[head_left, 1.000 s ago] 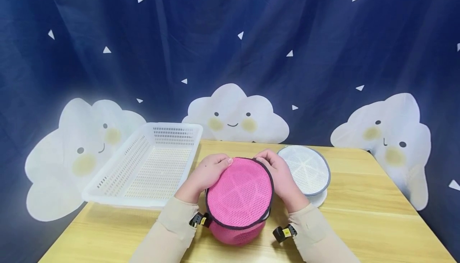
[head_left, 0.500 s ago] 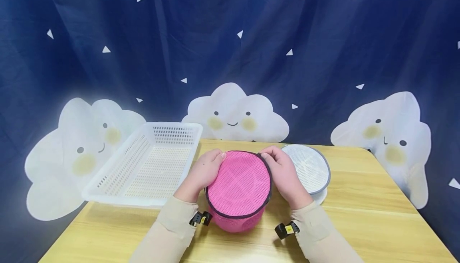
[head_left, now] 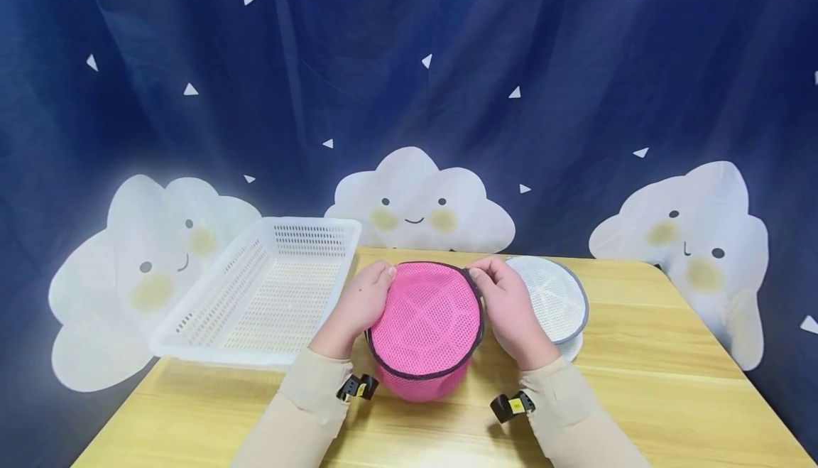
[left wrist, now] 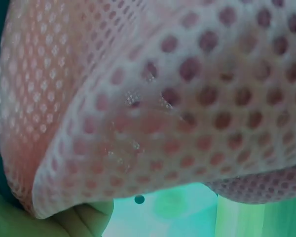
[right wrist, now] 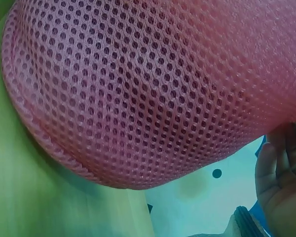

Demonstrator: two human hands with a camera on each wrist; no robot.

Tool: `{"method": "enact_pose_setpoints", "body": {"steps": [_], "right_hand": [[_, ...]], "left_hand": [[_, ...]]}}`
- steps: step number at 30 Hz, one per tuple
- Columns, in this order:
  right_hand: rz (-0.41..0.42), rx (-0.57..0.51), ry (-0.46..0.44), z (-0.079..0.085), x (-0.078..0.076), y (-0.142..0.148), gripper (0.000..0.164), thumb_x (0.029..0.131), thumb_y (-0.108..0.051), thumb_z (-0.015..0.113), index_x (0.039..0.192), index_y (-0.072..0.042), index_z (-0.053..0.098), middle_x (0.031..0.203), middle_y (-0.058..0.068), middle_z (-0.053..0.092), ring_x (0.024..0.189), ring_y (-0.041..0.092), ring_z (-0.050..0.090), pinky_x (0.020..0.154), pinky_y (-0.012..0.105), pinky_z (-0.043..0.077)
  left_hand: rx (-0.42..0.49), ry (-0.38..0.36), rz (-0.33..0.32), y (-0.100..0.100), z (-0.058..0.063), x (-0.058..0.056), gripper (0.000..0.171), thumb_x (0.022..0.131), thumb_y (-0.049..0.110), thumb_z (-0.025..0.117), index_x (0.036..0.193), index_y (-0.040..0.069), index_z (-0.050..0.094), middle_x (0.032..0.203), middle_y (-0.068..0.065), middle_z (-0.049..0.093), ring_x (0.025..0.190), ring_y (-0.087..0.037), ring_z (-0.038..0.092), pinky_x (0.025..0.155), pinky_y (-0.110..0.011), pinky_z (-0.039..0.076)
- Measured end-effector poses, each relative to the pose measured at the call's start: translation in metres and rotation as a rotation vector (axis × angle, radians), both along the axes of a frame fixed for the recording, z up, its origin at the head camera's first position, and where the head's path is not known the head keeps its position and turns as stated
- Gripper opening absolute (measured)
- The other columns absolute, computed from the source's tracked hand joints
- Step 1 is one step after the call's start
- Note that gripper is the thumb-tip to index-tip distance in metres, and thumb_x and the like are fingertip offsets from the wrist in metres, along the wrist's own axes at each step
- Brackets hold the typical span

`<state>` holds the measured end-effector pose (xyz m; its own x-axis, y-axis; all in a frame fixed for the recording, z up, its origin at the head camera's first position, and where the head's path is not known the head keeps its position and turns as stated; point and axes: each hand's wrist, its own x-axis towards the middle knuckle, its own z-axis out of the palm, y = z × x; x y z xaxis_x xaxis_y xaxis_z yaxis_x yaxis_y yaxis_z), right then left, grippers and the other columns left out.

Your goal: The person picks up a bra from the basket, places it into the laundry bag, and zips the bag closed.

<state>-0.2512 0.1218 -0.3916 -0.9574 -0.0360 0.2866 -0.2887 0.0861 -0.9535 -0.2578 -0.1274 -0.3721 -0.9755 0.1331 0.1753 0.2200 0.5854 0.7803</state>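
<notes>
A round pink mesh laundry bag with black edging is between my hands, its flat top facing me. My left hand pinches the black rim at the upper left, thumb on top. At the upper right, my right hand grips the same rim between thumb and fingers. Pink mesh of the laundry bag fills most of the left wrist view and looks folded there. In the right wrist view, the rounded side of the bag hangs near the wooden surface, with fingers of the right hand at its edge.
Left of the hands stands a white perforated plastic basket. Behind the right hand lies a white round mesh bag with grey edging, over another white piece. The wooden table ends at a dark blue curtain.
The pink laundry bag has shifted away from me, and its rim looks rounder and more taut. Both hands have moved slightly apart, the right one toward the right, still gripping the rim.
</notes>
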Motion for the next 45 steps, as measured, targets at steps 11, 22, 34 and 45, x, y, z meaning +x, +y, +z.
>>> {"method": "enact_pose_setpoints", "body": {"steps": [11,22,34,45], "right_hand": [[-0.013,-0.070,-0.071,0.003,0.001,0.001,0.021,0.105,-0.022,0.058,0.109,-0.002,0.064,0.105,0.015,0.060,0.093,0.026,0.058,0.077,0.032,0.051],[0.038,0.021,-0.097,0.001,0.005,0.001,0.023,0.104,-0.024,0.059,0.112,-0.005,0.068,0.109,0.012,0.066,0.103,0.025,0.058,0.089,0.035,0.046],[0.127,0.184,0.081,-0.001,-0.001,-0.003,0.012,0.100,-0.012,0.063,0.102,-0.005,0.072,0.099,0.007,0.070,0.097,0.021,0.063,0.087,0.030,0.048],[0.125,0.190,0.028,-0.003,-0.001,-0.005,0.016,0.101,-0.016,0.062,0.104,-0.005,0.073,0.099,0.006,0.071,0.099,0.022,0.063,0.090,0.034,0.047]], "left_hand": [[-0.057,0.002,-0.131,-0.005,0.002,0.005,0.028,0.107,0.028,0.048,0.124,0.018,0.068,0.120,-0.002,0.067,0.118,-0.023,0.059,0.102,-0.049,0.044],[-0.090,0.005,-0.335,-0.010,0.004,0.011,0.029,0.102,0.037,0.058,0.080,0.020,0.066,0.072,0.004,0.057,0.075,-0.016,0.056,0.070,-0.036,0.046],[-0.118,0.018,-0.476,0.012,0.001,0.018,0.026,0.105,0.036,0.052,0.124,0.024,0.067,0.106,0.014,0.066,0.103,-0.009,0.060,0.094,-0.037,0.048],[-0.017,0.030,-0.416,0.021,-0.005,0.016,0.023,0.106,0.038,0.051,0.108,0.026,0.070,0.097,0.013,0.066,0.095,-0.010,0.061,0.088,-0.037,0.048]]}}
